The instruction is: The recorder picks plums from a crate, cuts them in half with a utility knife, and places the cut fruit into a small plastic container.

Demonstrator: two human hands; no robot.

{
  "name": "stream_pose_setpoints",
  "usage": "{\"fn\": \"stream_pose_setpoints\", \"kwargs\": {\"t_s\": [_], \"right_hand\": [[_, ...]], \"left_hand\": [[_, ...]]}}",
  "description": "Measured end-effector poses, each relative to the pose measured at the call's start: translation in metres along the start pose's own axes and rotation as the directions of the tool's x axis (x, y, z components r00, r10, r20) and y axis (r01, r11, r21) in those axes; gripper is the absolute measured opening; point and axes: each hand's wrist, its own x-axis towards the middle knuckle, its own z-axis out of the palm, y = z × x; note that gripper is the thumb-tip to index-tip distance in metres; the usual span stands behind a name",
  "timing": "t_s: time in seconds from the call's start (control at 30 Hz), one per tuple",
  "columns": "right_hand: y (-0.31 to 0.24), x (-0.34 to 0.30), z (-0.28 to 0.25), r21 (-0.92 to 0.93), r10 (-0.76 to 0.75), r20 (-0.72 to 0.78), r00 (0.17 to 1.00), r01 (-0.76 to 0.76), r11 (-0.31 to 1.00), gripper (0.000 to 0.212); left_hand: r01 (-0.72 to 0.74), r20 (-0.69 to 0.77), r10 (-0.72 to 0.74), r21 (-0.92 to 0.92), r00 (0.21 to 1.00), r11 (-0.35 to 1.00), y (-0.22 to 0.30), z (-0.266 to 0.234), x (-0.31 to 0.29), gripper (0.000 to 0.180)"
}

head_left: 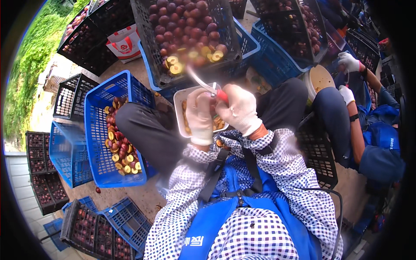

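Observation:
White knit gloves cover both of my hands, close together over my lap. In my right hand [238, 108] is a curved knife; its red handle [222, 95] sits in the closed fingers and its pale blade [199, 81] points up and left. My left hand [200, 116] is closed around a dark red plum [212, 101], mostly hidden by the fingers, with the knife close against it. Under the hands stands a white tub [179, 102] holding small orange-brown pits or scraps. Ahead, a black crate [143, 32] of whole plums [184, 21] has several cut yellow halves [175, 68] at its near edge.
Left of my knee, a blue crate [89, 130] holds halved and whole plums. Stacked crates [73, 125] stand farther left. At right a co-worker's gloved hands [348, 60] work by a pale bucket [320, 80]. A red-and-white bag [124, 43] leans among crates.

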Motion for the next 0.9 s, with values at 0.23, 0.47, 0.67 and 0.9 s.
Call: {"fn": "stream_pose_setpoints", "kwargs": {"t_s": [0.23,0.47,0.67,0.9], "right_hand": [[0.027,0.016,-0.040,0.113,0.274,0.144,0.951,-0.291,0.950,0.029],[-0.020,-0.015,-0.031,0.425,0.013,0.353,0.936,-0.172,0.889,0.023],[-0.024,-0.023,-0.009,0.327,0.032,0.367,0.930,-0.161,0.931,0.021],[-0.017,-0.035,-0.004,0.108,-0.009,0.320,0.947,-0.027,0.994,0.020]], "left_hand": [[0.470,0.325,-0.350,-0.460,0.879,0.753,0.013,-0.040,0.014,0.058],[0.423,0.197,-0.374,-0.428,0.906,0.799,-0.004,-0.040,0.010,0.056],[0.431,0.126,-0.429,-0.495,0.894,0.754,-0.004,-0.033,0.003,0.036],[0.376,0.021,-0.403,-0.403,0.915,0.834,-0.014,-0.034,-0.001,0.028]]}}
